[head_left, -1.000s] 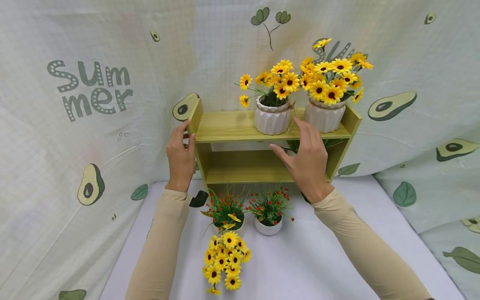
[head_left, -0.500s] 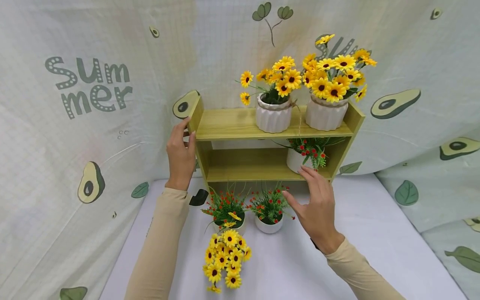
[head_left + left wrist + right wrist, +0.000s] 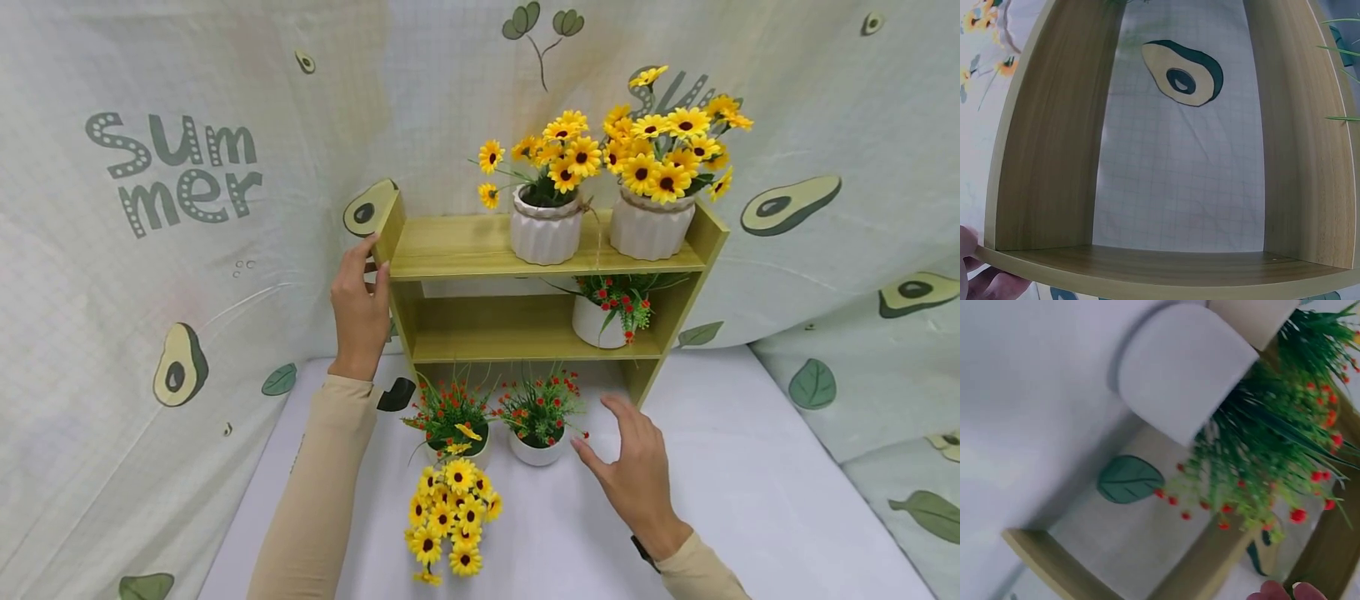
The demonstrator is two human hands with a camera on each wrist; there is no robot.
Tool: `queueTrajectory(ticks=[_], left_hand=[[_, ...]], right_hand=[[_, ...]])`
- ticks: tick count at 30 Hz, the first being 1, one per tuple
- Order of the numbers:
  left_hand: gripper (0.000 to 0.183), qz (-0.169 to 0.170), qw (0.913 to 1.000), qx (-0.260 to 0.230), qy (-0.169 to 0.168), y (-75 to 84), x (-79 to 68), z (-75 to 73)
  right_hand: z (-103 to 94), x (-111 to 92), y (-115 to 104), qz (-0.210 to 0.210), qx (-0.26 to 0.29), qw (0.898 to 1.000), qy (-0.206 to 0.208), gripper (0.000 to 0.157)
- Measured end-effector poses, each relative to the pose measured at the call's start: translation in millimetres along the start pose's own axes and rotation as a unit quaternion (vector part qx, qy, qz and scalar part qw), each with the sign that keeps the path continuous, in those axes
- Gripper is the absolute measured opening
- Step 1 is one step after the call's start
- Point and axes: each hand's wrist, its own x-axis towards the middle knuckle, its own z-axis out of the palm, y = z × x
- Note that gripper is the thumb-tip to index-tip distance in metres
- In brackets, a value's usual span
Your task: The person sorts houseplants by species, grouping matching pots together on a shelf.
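Observation:
A small wooden shelf (image 3: 480, 329) stands at the back of the table. My left hand (image 3: 360, 304) holds its left side panel near the upper board; in the left wrist view its fingers (image 3: 1004, 284) show at the panel's edge. To the right of a white pot with red-flowered grass (image 3: 538, 450), my right hand (image 3: 633, 467) hovers with thumb and fingers spread, apart from it and holding nothing. That pot also fills the top of the right wrist view. Beside it on the table stand a second red-flowered pot plant (image 3: 453, 417) and a bunch of yellow daisies (image 3: 453, 517), its base hidden.
Two ribbed white pots of yellow daisies, one in the middle (image 3: 546, 233) and one at the right (image 3: 651, 225), stand on the top board. A red-flowered pot plant (image 3: 600, 321) sits on the middle board, at the right. Printed cloth (image 3: 225, 283) hangs behind.
My right hand has come down from the top board, past the middle board, to beside the right pot on the table, fingers spread throughout. The left hand has stayed on the shelf's side.

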Motion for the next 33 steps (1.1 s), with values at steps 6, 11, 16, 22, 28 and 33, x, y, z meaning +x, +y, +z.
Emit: queueTrajectory(ticks=[6, 11, 16, 22, 28, 33], left_hand=[[0.037, 0.003, 1.0000, -0.001, -0.001, -0.6, -0.8, 0.1], [0.037, 0.007, 1.0000, 0.001, -0.003, -1.5, -1.3, 0.6], [0.037, 0.003, 1.0000, 0.001, 0.000, -0.8, -1.4, 1.3], [0.037, 0.002, 1.0000, 0.003, 0.001, -1.0, -1.6, 0.8], [0.037, 0.002, 1.0000, 0.003, -0.002, -0.8, -1.3, 0.1], [0.037, 0.001, 1.0000, 0.000, -0.002, -0.9, -0.6, 0.3]], right_hand=[[7.3, -18.6, 10.0, 0.059, -0.026, 0.996, -0.063, 0.078], [13.5, -27.5, 17.7, 0.107, -0.012, 0.988, -0.112, 0.079], [20.3, -30.8, 26.1, 0.153, 0.010, 0.974, -0.165, 0.081], [31.3, -31.7, 31.8, 0.168, 0.020, 0.962, -0.217, 0.088], [43.4, -29.4, 32.1, 0.175, 0.041, 0.955, -0.236, 0.091], [53.6, -25.2, 31.6, 0.178, 0.053, 0.952, -0.242, 0.093]])
